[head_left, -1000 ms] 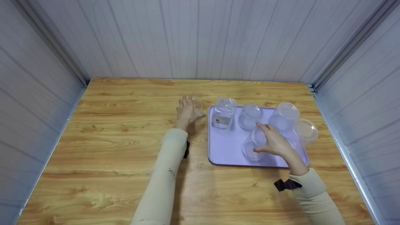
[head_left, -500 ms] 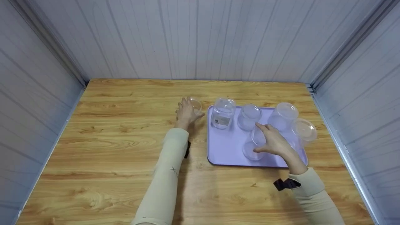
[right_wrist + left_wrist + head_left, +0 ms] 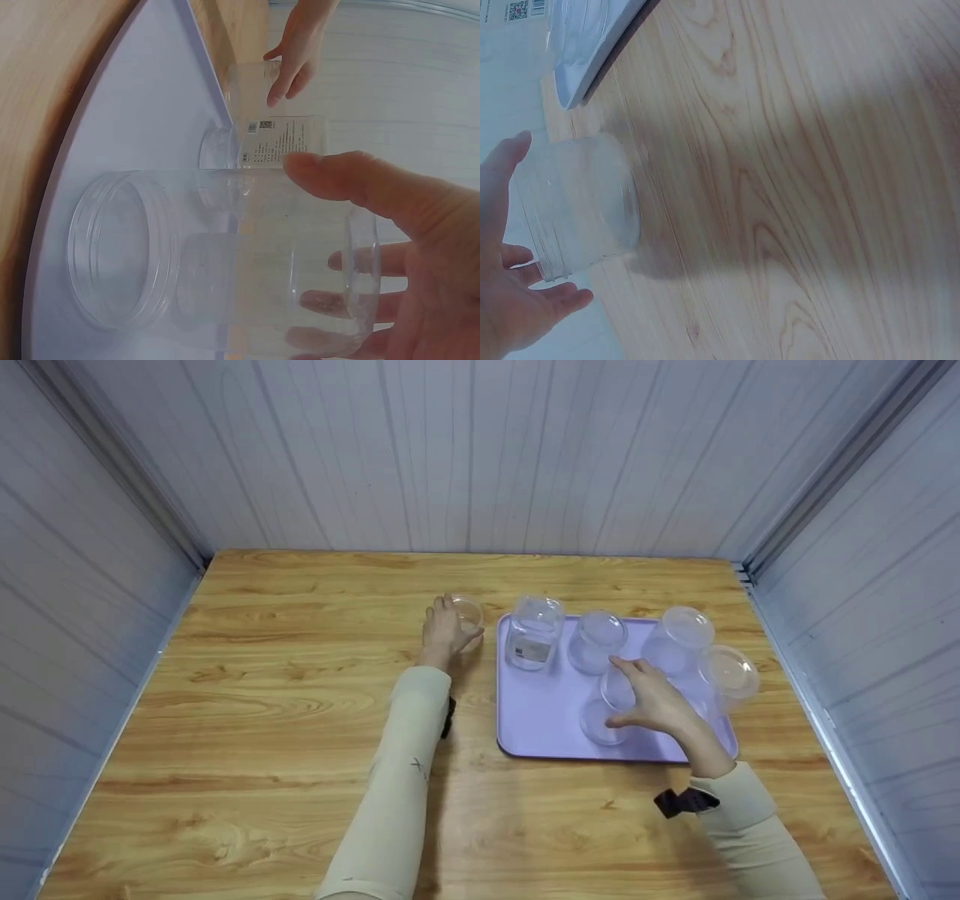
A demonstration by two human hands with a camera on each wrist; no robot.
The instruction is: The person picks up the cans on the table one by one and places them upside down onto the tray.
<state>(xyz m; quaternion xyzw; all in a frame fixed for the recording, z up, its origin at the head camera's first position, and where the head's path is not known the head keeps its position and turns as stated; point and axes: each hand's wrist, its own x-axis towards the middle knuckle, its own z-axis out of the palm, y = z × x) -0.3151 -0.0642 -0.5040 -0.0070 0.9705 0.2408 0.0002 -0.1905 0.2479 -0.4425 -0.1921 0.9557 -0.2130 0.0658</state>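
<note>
My left hand [image 3: 442, 631] spans a clear plastic jar [image 3: 468, 613] standing on the table left of the tray. In the left wrist view its threaded mouth faces up, thumb on one side and fingers on the other. My right hand [image 3: 661, 701] holds another clear plastic jar [image 3: 262, 262], which stands mouth down on the lilac tray [image 3: 536, 724]. The thumb lies along one side of this jar, and the other fingers show through its far wall.
On the tray's back left is a squarish clear jar [image 3: 534, 626] with a printed label [image 3: 531, 649]. A round jar [image 3: 598, 637] stands beside it, and two more jars, a back one [image 3: 684, 631] and a front one [image 3: 729, 673], stand at the right. Pale panel walls [image 3: 465, 457] enclose the table.
The left thumb and fingers have drawn in closer around the jar's top. My right hand stays at its jar, and the tray's other jars keep their places.
</note>
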